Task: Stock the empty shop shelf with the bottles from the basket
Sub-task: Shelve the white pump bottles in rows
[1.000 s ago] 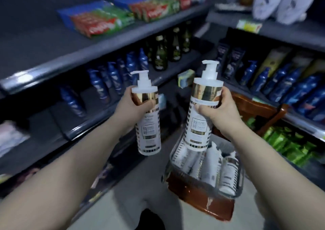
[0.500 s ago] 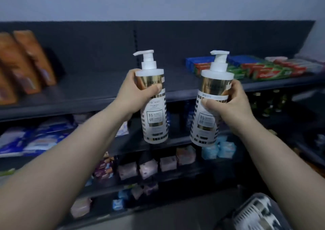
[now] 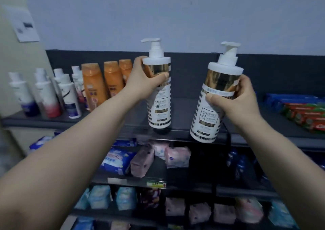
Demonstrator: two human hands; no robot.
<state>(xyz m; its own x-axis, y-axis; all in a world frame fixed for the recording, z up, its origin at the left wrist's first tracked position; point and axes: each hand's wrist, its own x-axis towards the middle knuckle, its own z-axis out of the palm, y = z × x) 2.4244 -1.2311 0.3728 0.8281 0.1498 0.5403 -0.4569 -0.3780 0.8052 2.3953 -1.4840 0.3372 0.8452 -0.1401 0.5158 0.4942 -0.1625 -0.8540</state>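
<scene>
I hold two white pump bottles with gold bands. My left hand (image 3: 146, 82) grips the left pump bottle (image 3: 159, 106) around its gold collar; the bottle is upright, its base at or just above the dark top shelf (image 3: 186, 113). My right hand (image 3: 235, 99) grips the right pump bottle (image 3: 211, 112), which tilts slightly and hangs in front of the shelf's front edge. The shelf stretch between the orange bottles and the toothpaste boxes is bare. The basket is out of view.
Orange bottles (image 3: 93, 84) and white bottles (image 3: 45, 96) stand at the shelf's left. Toothpaste boxes (image 3: 302, 112) lie at its right. Lower shelves hold soft packs (image 3: 175, 156) in pink and blue. A beige wall (image 3: 15, 36) rises at the far left.
The view has swung from the basket and side shelves up and left to the top shelf. Both hands have carried the bottles up to it; the left bottle now reaches the shelf surface.
</scene>
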